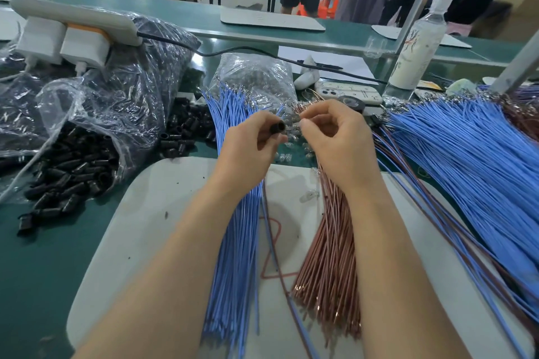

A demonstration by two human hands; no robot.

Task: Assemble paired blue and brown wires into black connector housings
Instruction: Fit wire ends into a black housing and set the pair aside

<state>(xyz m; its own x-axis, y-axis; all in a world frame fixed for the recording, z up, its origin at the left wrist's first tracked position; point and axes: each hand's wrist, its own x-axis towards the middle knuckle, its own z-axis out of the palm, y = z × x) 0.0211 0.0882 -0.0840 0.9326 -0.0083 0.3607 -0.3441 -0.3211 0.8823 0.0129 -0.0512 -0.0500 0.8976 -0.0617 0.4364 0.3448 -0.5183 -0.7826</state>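
My left hand (250, 146) grips a black connector housing (277, 128) with its open end turned right. Close beside it, my right hand (335, 137) pinches the terminal ends of a wire pair; what exactly sits between the fingertips is too small to tell. A blue and a brown wire (272, 245) hang down together between my forearms. A bundle of blue wires (233, 256) lies under my left forearm on the white mat (145, 227). A bundle of brown wires (326, 265) lies beside my right forearm.
Loose black housings (70, 172) spill from a plastic bag at the left, with more (186, 131) behind. A large pile of finished blue and brown pairs (466, 160) fans out at the right. A bottle (417, 46), a phone (347, 92) and a power strip (73, 20) stand behind.
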